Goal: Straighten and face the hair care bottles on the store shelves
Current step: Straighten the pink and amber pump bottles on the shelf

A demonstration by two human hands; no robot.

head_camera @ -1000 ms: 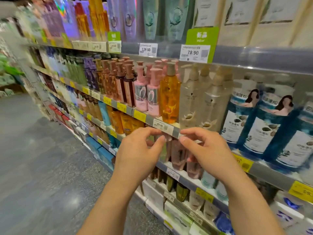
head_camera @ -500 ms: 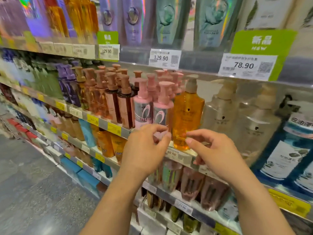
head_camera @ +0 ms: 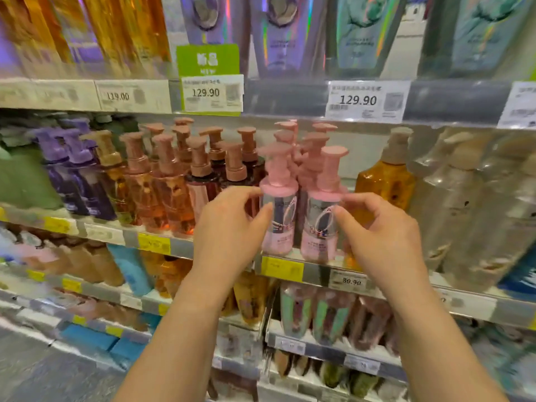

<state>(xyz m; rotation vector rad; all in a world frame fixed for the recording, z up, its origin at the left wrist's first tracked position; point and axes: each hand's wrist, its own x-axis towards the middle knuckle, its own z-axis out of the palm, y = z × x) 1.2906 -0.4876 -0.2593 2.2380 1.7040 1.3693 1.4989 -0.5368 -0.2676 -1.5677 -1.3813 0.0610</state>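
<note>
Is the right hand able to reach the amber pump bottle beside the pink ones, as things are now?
Probably yes. The right hand is at the front pink pump bottle, and the amber pump bottle stands just beside it at the shelf edge. Nothing stands in front of it except the hand itself.

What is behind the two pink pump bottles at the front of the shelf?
Behind the two front pink pump bottles, more pink pump heads rise in rows. Their bodies are hidden, so how far back they go cannot be seen.
</note>
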